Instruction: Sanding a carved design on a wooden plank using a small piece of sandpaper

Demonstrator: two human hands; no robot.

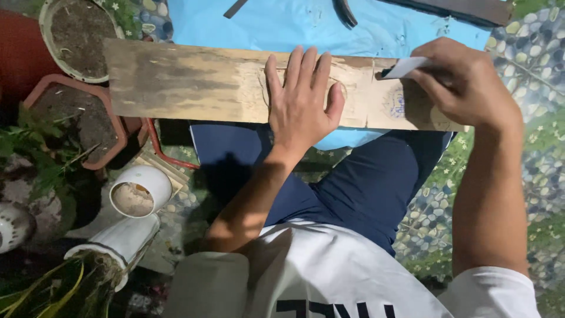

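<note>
Nearest the camera: white shirt and dark blue trousers of the seated person, knees under the work.

1. Workpiece. Wooden board lies flat across the lap and over a blue sheet, long axis running left to right. Judged stiff and moderately light; the weathered, rough face should resist slipping. Overhang at the left end may tip it if unsupported.

2. Left hand: open, palm down, fingers spread, pressing the board near its middle. This appears the sound hold-down point.

3. Right hand: closed around a small tool with a pale flat blade, its tip touching the board's far edge right of centre.

4. Surroundings. Soil-filled pots stand at the far left; white cylindrical planters lie at the near left.
</note>
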